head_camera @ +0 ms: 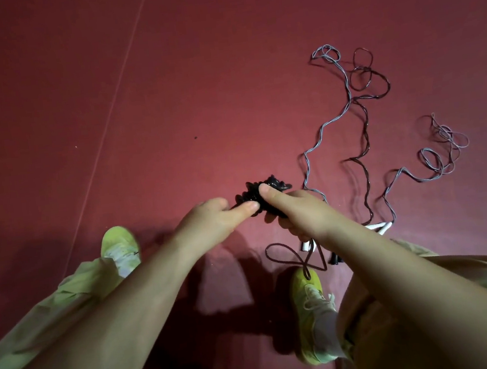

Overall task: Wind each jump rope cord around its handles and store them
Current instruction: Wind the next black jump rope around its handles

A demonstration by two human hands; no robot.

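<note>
- Left hand [213, 221]: fingers and thumb pinch the near-left end of a dark wound rope bundle [263, 195], held in the air above the floor.
- Right hand [295, 211]: curled round the same bundle from the right, thumb laid across the top of the coils. The handles inside the bundle are hidden by the cord and fingers.
- Loose dark cord [290, 259]: hangs below the right hand in a loop, its low point over the toe of the right shoe [313, 316].
- Red floor [164, 87]: carries the remaining ropes, all to the right of the hands.
- Grey rope [331, 113]: unwound, running in waves away from the person, ending in a small tangle at the far end.
- Dark red rope [364, 128]: unwound, lying just beside the grey one and crossing it near the far loops.
- Second grey rope [438, 147]: unwound, tangled loops at far right.
- White handles [377, 227]: on the floor just past the right forearm, partly hidden; a black handle [334, 259] lies near them.
- Left shoe [120, 247]: yellow-green, flat on the floor, well apart from the ropes.
</note>
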